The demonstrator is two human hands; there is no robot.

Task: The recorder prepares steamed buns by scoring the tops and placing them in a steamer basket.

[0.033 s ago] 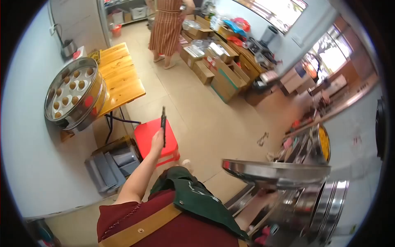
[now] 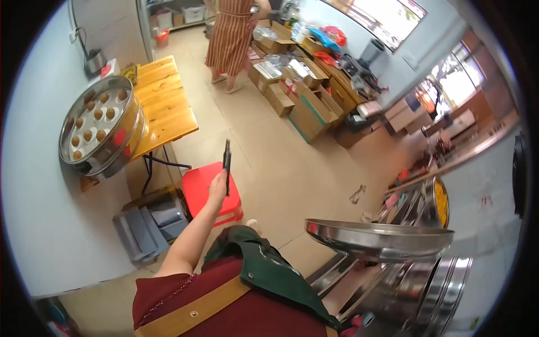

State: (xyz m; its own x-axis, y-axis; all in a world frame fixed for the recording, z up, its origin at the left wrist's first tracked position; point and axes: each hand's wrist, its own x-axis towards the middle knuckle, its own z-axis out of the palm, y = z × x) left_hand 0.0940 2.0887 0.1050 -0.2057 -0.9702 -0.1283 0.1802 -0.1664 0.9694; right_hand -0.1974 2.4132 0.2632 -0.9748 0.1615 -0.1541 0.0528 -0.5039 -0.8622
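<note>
My left hand (image 2: pixel 218 189) reaches forward above the red plastic stool (image 2: pixel 199 181), its fingers closed round a slim dark object (image 2: pixel 227 164). It shows edge-on, so its kind is unclear. To the right, my right forearm (image 2: pixel 348 287) goes under a large shallow round steel vessel (image 2: pixel 382 242), a pan or an upturned lid. My right hand (image 2: pixel 368 263) is mostly hidden beneath it and appears to hold it up. Stacked steel steamer tiers (image 2: pixel 443 289) stand below and beside it. At left, a round steamer (image 2: pixel 120 143) with several small brown balls in white cups sits on a wooden table (image 2: pixel 168 106).
Grey plastic bins (image 2: pixel 140 233) lie below the table by the wall. Further ahead, a person in a striped dress (image 2: pixel 229 42) stands beside several cardboard boxes (image 2: pixel 314 112). A steel bowl with yellow contents (image 2: pixel 441 202) stands at the right, near a wall opening.
Little differs. My left hand with the dark object sits slightly higher in view, and the steel vessel slightly lower. The whole view has shifted a little.
</note>
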